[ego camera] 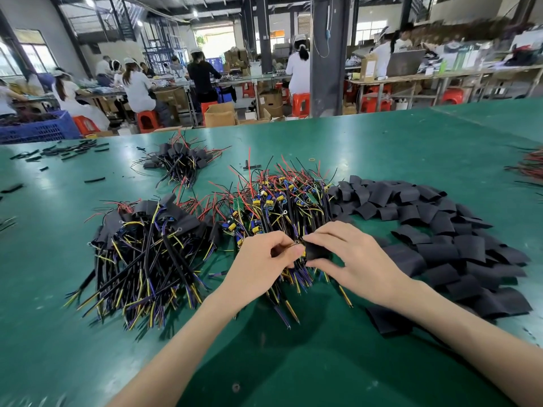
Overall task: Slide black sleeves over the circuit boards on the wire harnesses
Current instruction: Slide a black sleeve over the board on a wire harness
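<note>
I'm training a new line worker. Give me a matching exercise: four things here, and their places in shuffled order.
1 heap of loose flat black sleeves
2 heap of wire harnesses with bare green circuit boards
3 heap of harnesses already sleeved in black
4 blue plastic crate

A far left background
B right side
C centre
D near left

Pairs: 1-B, 2-C, 3-D, 4-A

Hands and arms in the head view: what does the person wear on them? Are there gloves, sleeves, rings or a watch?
Nothing is worn. The left hand and the right hand have no gloves, no rings and no watch or band at the wrists. The left forearm and the right forearm show no sleeve down to the picture's edge.
</note>
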